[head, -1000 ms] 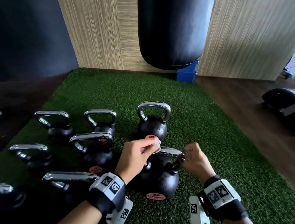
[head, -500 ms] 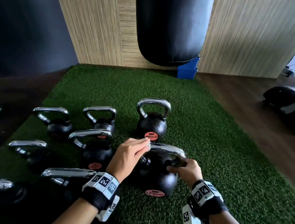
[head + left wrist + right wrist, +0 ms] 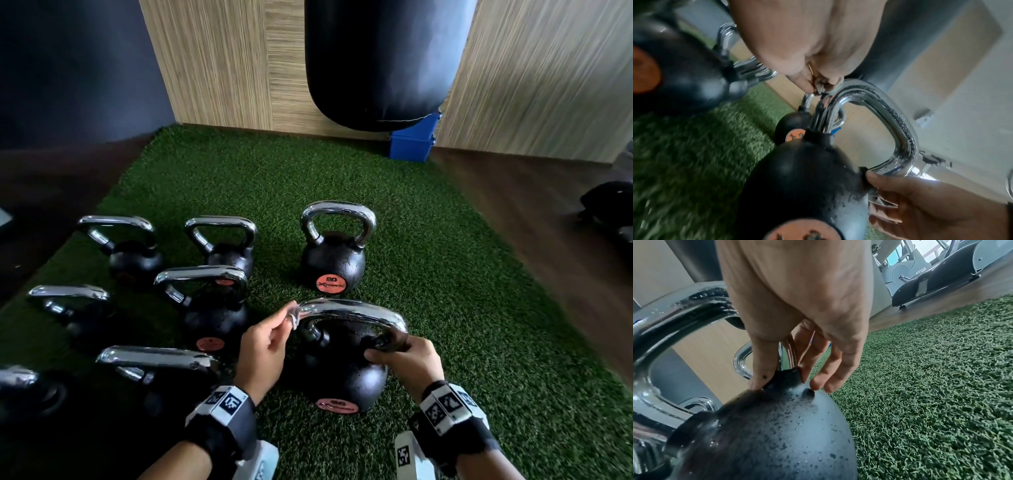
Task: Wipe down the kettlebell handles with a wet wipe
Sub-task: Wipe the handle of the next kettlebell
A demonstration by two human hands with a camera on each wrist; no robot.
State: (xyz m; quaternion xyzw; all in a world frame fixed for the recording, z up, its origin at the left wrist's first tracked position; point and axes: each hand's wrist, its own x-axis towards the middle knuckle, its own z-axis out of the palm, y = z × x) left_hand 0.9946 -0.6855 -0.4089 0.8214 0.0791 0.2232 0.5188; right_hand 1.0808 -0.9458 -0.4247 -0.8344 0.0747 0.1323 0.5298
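A black kettlebell (image 3: 337, 370) with a chrome handle (image 3: 352, 313) stands on the green turf (image 3: 462, 308) right in front of me. My left hand (image 3: 265, 346) pinches a small crumpled wet wipe (image 3: 292, 314) against the handle's left corner; in the left wrist view the wet wipe (image 3: 823, 88) sits between thumb and fingertips on the handle (image 3: 890, 116). My right hand (image 3: 406, 359) holds the handle's right leg where it meets the ball. The right wrist view shows the thumb and fingers (image 3: 809, 356) around that leg, above the speckled ball (image 3: 777, 431).
Several more chrome-handled kettlebells stand to the left, and another kettlebell (image 3: 334, 260) stands behind. A black punching bag (image 3: 380, 61) hangs ahead over a blue box (image 3: 411, 144). Wood floor lies right of the turf, with exercise machines (image 3: 931, 275) beyond.
My left hand slid the wipe from the top of the handle to its left corner. My right hand dropped from the handle's top right end to its right leg and took hold.
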